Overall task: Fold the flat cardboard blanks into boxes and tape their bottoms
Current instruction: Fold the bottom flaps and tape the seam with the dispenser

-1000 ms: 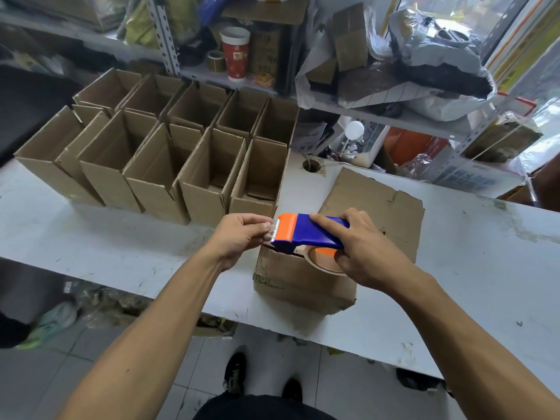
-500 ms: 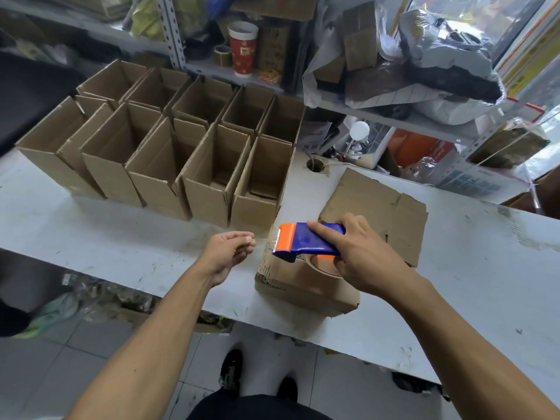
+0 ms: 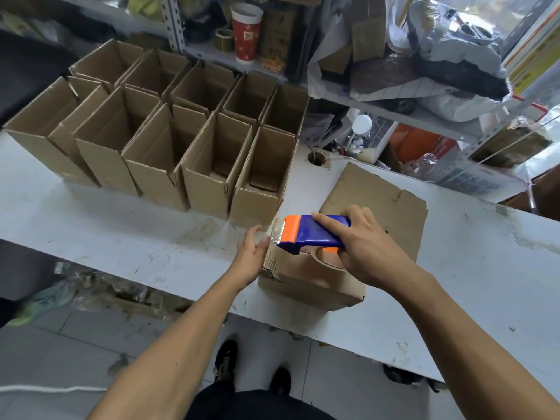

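Note:
A folded cardboard box (image 3: 306, 280) lies bottom-up near the table's front edge. My right hand (image 3: 363, 250) grips a blue and orange tape dispenser (image 3: 306, 233) and holds it on top of that box, its toothed end at the box's left edge. My left hand (image 3: 251, 256) presses flat, with straight fingers, against the box's left side just below the dispenser's blade. A stack of flat cardboard blanks (image 3: 378, 201) lies right behind the box.
Several open, upright boxes (image 3: 169, 140) stand in two rows at the left on the white table (image 3: 121, 237). Cluttered shelves (image 3: 333, 92) with bags and a red cup (image 3: 247, 31) run along the back. A cable hole (image 3: 316, 159) sits in the tabletop.
My left hand let go near the dispenser's blade, drew back, then came in flat against the box's left side. The dispenser stayed on top of the box.

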